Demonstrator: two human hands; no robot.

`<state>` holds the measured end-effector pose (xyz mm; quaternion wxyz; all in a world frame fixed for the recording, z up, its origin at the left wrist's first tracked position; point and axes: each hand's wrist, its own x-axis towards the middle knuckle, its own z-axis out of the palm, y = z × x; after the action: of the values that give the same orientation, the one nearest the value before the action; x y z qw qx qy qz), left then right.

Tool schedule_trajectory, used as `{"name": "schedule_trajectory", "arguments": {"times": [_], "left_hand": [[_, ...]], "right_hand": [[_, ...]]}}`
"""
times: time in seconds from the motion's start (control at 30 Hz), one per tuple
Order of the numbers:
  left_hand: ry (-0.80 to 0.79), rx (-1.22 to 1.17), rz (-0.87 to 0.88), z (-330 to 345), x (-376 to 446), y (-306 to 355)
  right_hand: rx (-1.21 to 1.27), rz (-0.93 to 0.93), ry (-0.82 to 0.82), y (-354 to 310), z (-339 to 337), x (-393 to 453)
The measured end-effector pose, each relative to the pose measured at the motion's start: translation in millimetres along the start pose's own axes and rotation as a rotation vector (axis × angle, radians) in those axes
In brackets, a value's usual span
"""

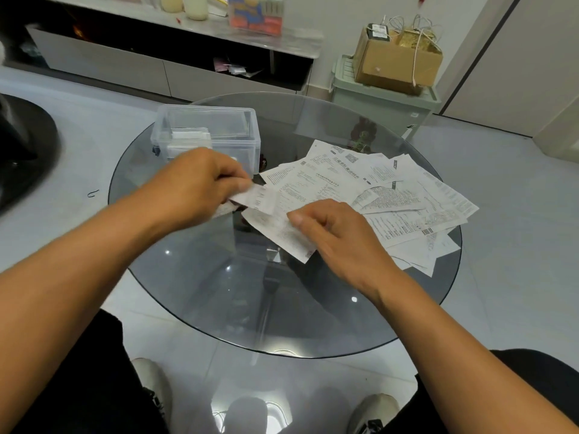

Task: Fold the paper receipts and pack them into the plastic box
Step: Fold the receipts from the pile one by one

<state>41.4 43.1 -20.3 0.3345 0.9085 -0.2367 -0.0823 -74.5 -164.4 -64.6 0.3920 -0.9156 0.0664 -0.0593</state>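
Note:
A long paper receipt point(275, 227) is held above the round glass table point(219, 296). My left hand point(194, 186) pinches its upper end, which bends over, and my right hand point(332, 227) pinches its lower part. A clear plastic box point(219, 133) stands open at the table's far left, just behind my left hand, with a few folded white papers point(188, 139) inside. A loose pile of flat receipts point(391, 195) spreads over the right half of the table, beyond my right hand.
A low grey cabinet point(125, 67) with jars and a coloured box runs along the back. A green plastic bin point(385, 101) carrying a cardboard box point(394, 61) stands behind the table at the right. My knees and shoes show under the glass.

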Motion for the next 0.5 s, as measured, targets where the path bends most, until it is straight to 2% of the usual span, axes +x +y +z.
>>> {"name": "schedule_trajectory", "arguments": {"times": [0.13,0.2,0.3,0.4,0.5], "left_hand": [[0.044,0.160,-0.143,-17.9,2.2,-26.0],[0.057,0.285,-0.178,-16.5,4.7,-36.8],[0.154,0.399,-0.142,-11.1,8.2,-46.9],[0.152,0.376,-0.037,1.2,8.4,-47.8],[0.121,0.409,0.069,18.8,3.3,-43.0]], "right_hand": [[-0.428,-0.054,-0.163,-6.4,-0.8,-7.6],[-0.548,-0.117,-0.132,-8.2,-0.2,-7.3],[-0.715,-0.221,-0.081,-8.2,0.9,-4.8],[-0.733,-0.258,-0.071,-5.3,0.9,-5.7],[-0.587,-0.196,-0.120,-9.2,-7.8,-9.3]]}}
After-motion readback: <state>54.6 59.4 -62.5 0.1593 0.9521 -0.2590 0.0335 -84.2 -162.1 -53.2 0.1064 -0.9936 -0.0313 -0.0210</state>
